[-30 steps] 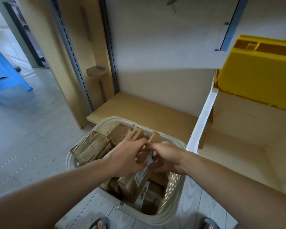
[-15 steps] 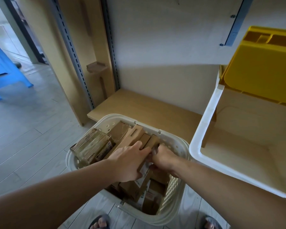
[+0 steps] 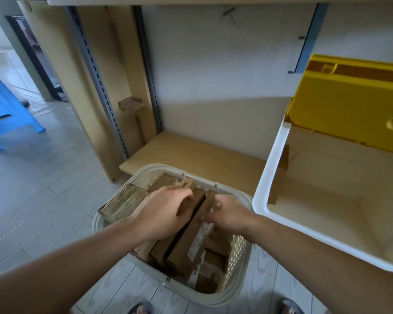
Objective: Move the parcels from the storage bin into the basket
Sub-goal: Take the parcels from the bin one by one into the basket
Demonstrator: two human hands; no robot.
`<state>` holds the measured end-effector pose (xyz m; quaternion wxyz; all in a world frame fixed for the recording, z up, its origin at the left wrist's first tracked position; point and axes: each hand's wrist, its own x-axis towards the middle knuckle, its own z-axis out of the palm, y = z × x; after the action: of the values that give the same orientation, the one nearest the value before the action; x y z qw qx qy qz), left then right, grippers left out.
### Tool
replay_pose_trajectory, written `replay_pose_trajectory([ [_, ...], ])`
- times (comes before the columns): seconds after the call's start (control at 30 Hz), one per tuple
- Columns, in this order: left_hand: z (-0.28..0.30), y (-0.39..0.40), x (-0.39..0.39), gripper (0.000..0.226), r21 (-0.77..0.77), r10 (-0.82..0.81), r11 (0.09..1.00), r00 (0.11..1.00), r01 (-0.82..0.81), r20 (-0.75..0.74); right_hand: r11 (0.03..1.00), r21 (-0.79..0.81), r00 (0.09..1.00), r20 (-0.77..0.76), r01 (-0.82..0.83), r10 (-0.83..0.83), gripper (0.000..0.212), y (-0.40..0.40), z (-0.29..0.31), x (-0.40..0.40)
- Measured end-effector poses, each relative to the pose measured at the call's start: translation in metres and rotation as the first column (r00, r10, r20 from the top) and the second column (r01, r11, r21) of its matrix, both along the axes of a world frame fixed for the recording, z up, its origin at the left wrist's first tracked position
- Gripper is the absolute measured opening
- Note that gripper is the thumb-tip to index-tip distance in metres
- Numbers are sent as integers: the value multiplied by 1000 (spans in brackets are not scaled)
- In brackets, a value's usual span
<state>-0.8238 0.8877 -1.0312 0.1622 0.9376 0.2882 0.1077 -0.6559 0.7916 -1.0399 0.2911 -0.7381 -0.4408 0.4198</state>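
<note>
Cardboard fills the head view: brown parcels (image 3: 186, 250) lie packed in the basket (image 3: 234, 288), a cream plastic one with perforated walls that stands on the pale plank floor (image 3: 43, 200) at the person's feet. Most parcels are long narrow boxes lying lengthwise, some with white labels. A clear-wrapped bundle (image 3: 123, 203) sticks up over the basket's left rim.

Both hands reach down into the basket. The left hand (image 3: 166, 211) lies over the parcels on the left, its fingers curled around the upper end of one long box (image 3: 188, 196). The right hand (image 3: 230, 215) has its fingers bent against the side of the neighbouring long box (image 3: 191, 243), pinching its upper end. The two boxes lie side by side, touching, with the hands close together above them.

Just right of the basket stands the bin (image 3: 266, 182), white with a thick rim; the part of its inside that shows is bare, its right end cut off by the frame. A yellow lid (image 3: 349, 105) leans upright behind it. Beyond the basket runs a low wooden shelf (image 3: 191, 155) against a cream back panel, with slotted metal uprights on the left. A blue stool (image 3: 7, 109) stands far left on the floor. Two sandalled toes show at the bottom edge.
</note>
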Motion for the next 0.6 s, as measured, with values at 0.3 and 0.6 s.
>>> replay_pose_trajectory([
  [0.3, 33, -18, 1, 27, -94, -47, 993, 956, 77, 289, 982, 184, 999, -16, 30, -27, 39, -34, 23, 14],
  [0.6, 51, -46, 32, 35, -109, -133, 973, 885, 201, 446, 838, 453, 951, -184, 305, -247, 33, -80, 58, 50],
])
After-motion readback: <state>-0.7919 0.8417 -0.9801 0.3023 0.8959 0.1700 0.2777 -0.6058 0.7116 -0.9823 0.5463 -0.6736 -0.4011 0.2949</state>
